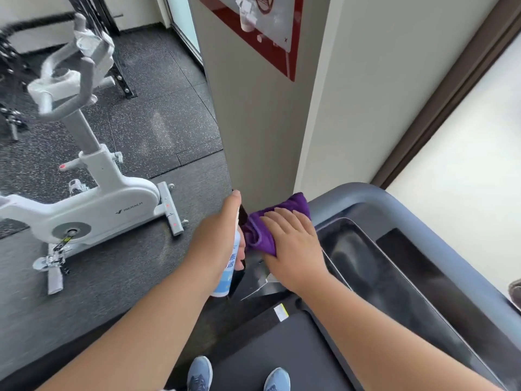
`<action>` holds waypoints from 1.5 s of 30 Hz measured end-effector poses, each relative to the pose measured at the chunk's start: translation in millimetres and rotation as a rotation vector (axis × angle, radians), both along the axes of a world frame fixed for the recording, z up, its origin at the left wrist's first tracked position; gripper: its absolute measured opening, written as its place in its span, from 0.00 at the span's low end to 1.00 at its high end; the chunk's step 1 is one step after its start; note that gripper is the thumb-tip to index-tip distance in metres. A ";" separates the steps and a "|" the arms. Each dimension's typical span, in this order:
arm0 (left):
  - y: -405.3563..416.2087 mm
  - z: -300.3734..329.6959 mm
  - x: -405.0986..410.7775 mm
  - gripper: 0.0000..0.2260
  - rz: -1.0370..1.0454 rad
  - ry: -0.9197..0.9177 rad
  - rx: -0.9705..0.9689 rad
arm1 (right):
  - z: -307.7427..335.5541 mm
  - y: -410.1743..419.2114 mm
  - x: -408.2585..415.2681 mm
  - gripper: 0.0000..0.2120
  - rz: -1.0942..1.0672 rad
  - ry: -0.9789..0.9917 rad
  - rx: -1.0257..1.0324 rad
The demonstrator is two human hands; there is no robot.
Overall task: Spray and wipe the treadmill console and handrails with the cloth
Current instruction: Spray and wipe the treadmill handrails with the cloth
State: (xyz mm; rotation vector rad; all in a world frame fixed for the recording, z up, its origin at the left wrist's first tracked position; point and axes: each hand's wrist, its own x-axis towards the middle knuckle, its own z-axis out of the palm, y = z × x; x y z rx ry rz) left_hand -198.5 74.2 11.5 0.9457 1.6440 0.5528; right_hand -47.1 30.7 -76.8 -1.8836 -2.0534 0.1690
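My right hand (293,244) lies flat on a purple cloth (282,210), pressing it against the left end of the treadmill console (394,210), where the grey frame curves round. Just to its left, my left hand (220,232) is closed around a white and blue spray bottle (229,266), held upright beside the console's left side. The bottle's top is hidden behind my fingers. The console's dark glossy screen (394,277) stretches away to the right. Below, the black treadmill belt (267,342) shows with my two blue shoes on it.
A white exercise bike (93,198) stands on the speckled rubber floor to the left. A beige pillar (253,122) with a red-framed sign rises straight ahead, close to the console's left end. A frosted window (465,165) runs along the right.
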 end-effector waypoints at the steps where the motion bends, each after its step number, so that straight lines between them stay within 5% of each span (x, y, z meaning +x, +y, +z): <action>1: -1.3 0.6 -1.6 0.33 0.001 -0.006 0.002 | 0.1 3.9 17.3 0.27 -0.010 0.000 0.005; 6: -11.9 -2.2 -5.5 0.33 -0.013 -0.014 -0.014 | 8.7 27.0 112.9 0.22 -0.287 0.050 0.050; 9: -16.2 -9.1 -11.9 0.34 0.016 -0.006 -0.034 | 11.7 37.3 91.6 0.19 -0.420 0.077 0.022; 14: -21.4 -15.8 -4.7 0.35 0.041 -0.022 -0.063 | -1.3 0.5 -2.5 0.24 -0.144 0.029 0.050; 18: -20.4 -15.7 3.5 0.34 0.024 -0.018 -0.083 | -5.6 4.0 32.2 0.27 -0.036 0.013 0.053; 23: -20.5 -12.5 -1.1 0.33 0.013 0.010 -0.086 | 6.8 22.9 142.3 0.22 -0.371 0.041 0.095; 27: -25.9 -13.5 -5.5 0.34 0.017 0.036 -0.094 | 10.3 32.5 117.7 0.24 -0.577 0.109 0.063; 32: -27.3 -18.0 2.2 0.34 0.013 0.002 -0.091 | -10.4 -5.3 8.7 0.32 -0.131 0.025 0.047; 35: -24.5 -15.9 5.5 0.34 0.009 -0.002 -0.090 | -6.4 -3.9 17.6 0.30 0.001 -0.004 0.039; 41: -26.6 -13.0 -3.5 0.32 0.004 0.025 -0.098 | 9.8 32.6 129.3 0.23 -0.365 0.008 0.058; 45: -34.2 -16.6 -23.5 0.29 0.001 0.087 -0.073 | 2.6 35.5 131.6 0.22 -0.393 -0.098 0.055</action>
